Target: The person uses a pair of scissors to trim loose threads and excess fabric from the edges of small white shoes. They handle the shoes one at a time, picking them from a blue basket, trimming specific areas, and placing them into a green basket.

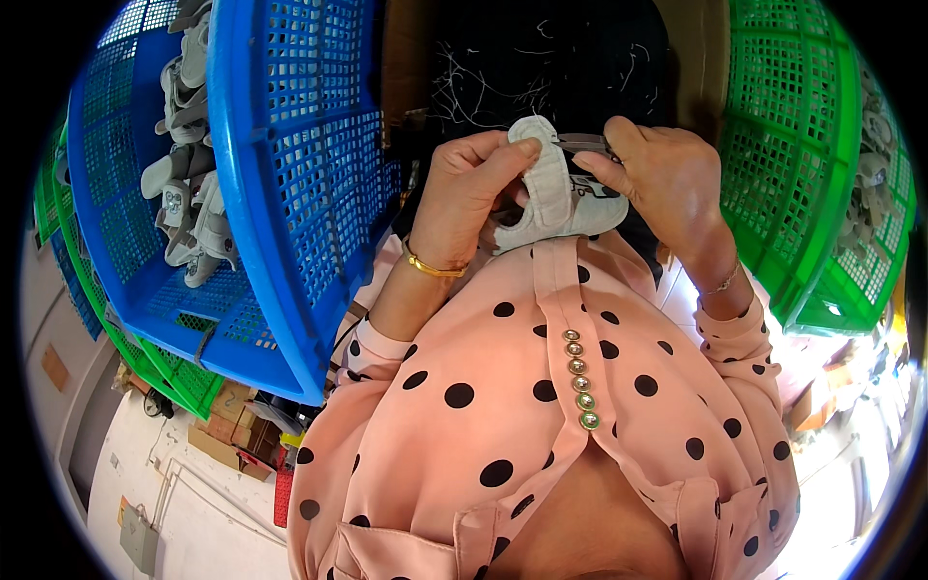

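A small white child's shoe (554, 201) with a broad strap and a dark printed patch is held up in front of my body. My left hand (462, 186) is closed on it, with the thumb and fingers pinching the strap near its top end. On the shoe's other side, my right hand (669, 174) is curled around a slim greyish tool (583, 144) that looks like thread snips. The snips' tip lies close to the strap, and the hand hides most of their body. My right thumb points toward the shoe's printed patch.
Left of me stands a blue plastic basket (242, 193) with several small shoes (188, 208) in it. A green basket (788, 164), also with shoes, is on my right. Loose white threads (474, 92) lie on the dark surface ahead. Cardboard boxes (232, 425) are behind at left.
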A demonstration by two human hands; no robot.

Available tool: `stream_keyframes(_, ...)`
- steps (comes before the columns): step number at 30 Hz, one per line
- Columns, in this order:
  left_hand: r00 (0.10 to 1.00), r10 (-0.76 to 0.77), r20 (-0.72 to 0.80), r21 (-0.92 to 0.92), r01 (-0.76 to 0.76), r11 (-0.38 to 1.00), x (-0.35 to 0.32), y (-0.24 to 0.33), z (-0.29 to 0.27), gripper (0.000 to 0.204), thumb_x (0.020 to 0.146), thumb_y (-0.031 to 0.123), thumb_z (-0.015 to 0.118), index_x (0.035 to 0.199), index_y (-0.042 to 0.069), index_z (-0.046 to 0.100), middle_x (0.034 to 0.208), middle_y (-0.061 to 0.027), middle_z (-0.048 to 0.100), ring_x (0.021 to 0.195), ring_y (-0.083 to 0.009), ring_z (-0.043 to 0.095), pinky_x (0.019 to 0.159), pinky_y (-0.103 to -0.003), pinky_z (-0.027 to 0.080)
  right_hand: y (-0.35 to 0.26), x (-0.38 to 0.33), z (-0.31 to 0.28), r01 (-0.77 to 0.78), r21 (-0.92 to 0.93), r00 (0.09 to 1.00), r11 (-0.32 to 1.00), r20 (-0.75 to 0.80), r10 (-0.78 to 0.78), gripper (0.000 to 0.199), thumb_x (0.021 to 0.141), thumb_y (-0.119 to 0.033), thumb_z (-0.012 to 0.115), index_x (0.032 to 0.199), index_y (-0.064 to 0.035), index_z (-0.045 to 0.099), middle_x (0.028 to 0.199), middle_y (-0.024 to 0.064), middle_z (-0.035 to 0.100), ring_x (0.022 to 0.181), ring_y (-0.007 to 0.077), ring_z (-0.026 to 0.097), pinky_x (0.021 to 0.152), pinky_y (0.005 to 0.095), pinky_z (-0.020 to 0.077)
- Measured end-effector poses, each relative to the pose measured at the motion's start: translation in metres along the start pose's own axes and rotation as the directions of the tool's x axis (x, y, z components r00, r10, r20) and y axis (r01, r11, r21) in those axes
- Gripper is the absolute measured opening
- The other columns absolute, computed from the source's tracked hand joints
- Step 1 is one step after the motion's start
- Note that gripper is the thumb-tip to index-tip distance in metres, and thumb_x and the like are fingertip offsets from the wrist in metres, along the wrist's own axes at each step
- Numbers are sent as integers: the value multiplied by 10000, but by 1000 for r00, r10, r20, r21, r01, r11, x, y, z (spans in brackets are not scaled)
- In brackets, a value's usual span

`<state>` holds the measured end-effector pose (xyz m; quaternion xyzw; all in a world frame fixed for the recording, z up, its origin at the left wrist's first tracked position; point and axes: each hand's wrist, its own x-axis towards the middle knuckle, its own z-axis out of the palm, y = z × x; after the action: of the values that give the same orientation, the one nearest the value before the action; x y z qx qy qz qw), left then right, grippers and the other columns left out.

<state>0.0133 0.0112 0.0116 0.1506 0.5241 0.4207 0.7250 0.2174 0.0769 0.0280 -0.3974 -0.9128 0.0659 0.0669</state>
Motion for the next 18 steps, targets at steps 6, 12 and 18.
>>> stream_keyframes(6,999,18,-49,15,-18,1000,-2,0,8,175,897,204,670,777,80,697,650,19,640,517,-5,505,471,-144,326,-1,1,-4,15,-21,1000,1000,11,-15,401,829,-459,670,656,-136,507,508,19,520,477,184,579,439,294,422)
stream_keyframes(12,998,34,-55,-8,-35,999,-3,0,9,185,896,209,677,761,82,692,648,25,635,528,-5,507,487,-145,339,-6,-3,-5,-18,-60,999,998,-29,16,423,806,-469,697,637,-138,495,476,14,491,449,174,558,434,279,417)
stream_keyframes(18,999,42,-18,11,-42,999,-2,-1,4,152,899,169,672,893,30,732,737,-17,681,580,-47,564,541,-175,450,-8,-5,0,-50,-35,997,998,-65,47,436,796,-475,704,625,-139,486,459,12,475,424,180,533,418,274,404)
